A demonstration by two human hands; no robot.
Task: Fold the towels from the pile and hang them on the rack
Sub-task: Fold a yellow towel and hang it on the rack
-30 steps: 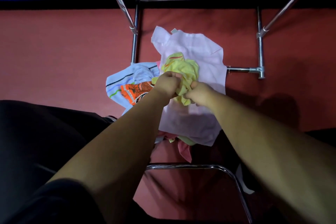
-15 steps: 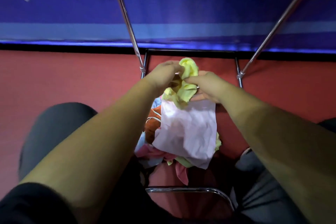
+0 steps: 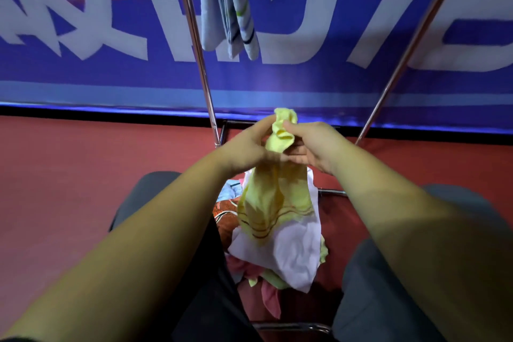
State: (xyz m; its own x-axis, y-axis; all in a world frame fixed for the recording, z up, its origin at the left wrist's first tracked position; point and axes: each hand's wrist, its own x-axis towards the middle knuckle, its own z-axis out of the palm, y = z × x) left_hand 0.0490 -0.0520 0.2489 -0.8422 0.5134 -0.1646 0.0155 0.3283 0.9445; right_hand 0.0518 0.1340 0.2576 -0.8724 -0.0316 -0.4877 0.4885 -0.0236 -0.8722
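The blue banner wall with white block letters [image 3: 333, 86] fills everything from 9 through 12 to 3, with the dull red floor [image 3: 83, 175] below it. The chrome tube rack [image 3: 194, 44] rises from behind my hands, one pole leaning up toward 11 and the other toward 1. Its top bar is out of view. At 6, between my knees, lies the loose pile of towels [image 3: 286, 255], a white one on top with orange, pink and light blue ones under it. A folded pale blue striped towel [image 3: 222, 3] hangs at 12, just beside the left pole.

The soft yellow towel with thin wavy stripes [image 3: 274, 203] is at the centre. My left hand [image 3: 244, 150] comes in from 9 and my right hand [image 3: 313, 144] from 3, fingers curled into its bunched top edge, the two hands nearly touching. The towel hangs from them with its long axis running 12 to 6 and its lower end in front of the pile. I cannot tell whether it touches the pile.

It is not folded yet, so I judge my hands must part toward 9 and 3 first. The free rack space lies toward 1, nearer my right hand.
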